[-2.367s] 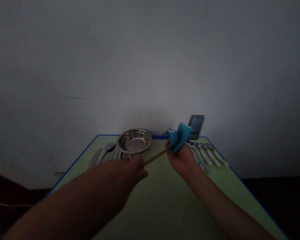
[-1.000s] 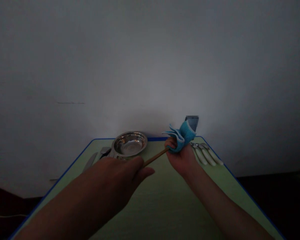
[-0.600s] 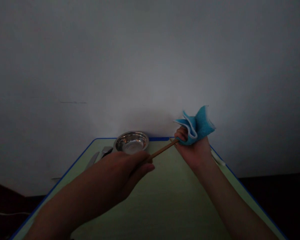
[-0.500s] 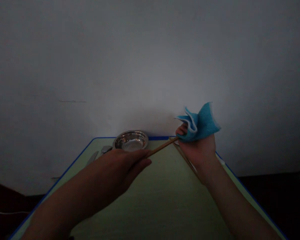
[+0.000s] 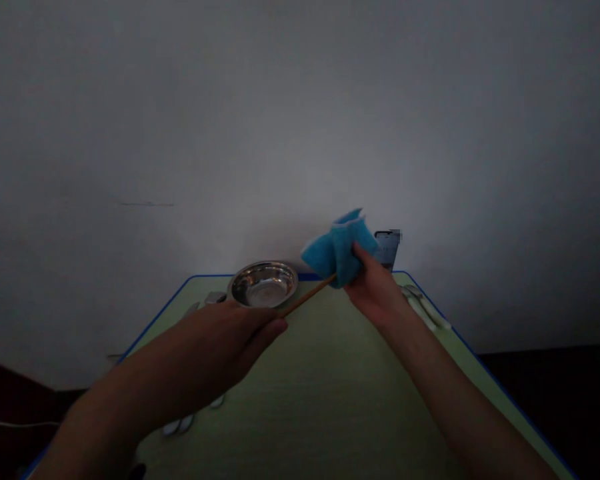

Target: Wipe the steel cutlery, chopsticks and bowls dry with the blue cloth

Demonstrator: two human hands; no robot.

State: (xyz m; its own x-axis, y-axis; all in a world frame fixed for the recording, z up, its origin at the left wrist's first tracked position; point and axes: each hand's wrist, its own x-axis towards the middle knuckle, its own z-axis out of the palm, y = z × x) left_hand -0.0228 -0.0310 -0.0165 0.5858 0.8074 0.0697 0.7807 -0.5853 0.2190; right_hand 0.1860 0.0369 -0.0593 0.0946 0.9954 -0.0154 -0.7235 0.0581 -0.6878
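Observation:
My left hand (image 5: pixel 240 333) is closed on one end of a thin wooden chopstick (image 5: pixel 307 297), which slants up to the right over the table. Around its far end is a blue cloth (image 5: pixel 341 250) with pale edges, folded and bunched up. My right hand (image 5: pixel 375 287) grips this cloth, thumb on the near side. The chopstick's tip is hidden in the cloth. Just beyond my left hand, a shiny metal bowl (image 5: pixel 263 283) stands at the table's back edge.
The pale green table (image 5: pixel 310 400) has a blue rim and meets a grey wall. A phone (image 5: pixel 387 250) leans upright at the back right. White-handled cutlery (image 5: pixel 427 310) lies along the right edge. Metal utensils (image 5: pixel 214 298) and pale handle ends (image 5: pixel 177 425) show around my left arm.
My right hand and the cloth have moved left along the chopstick, towards my left hand, and the hand has turned. The phone and right-hand cutlery have come into view. My left hand has shifted slightly left.

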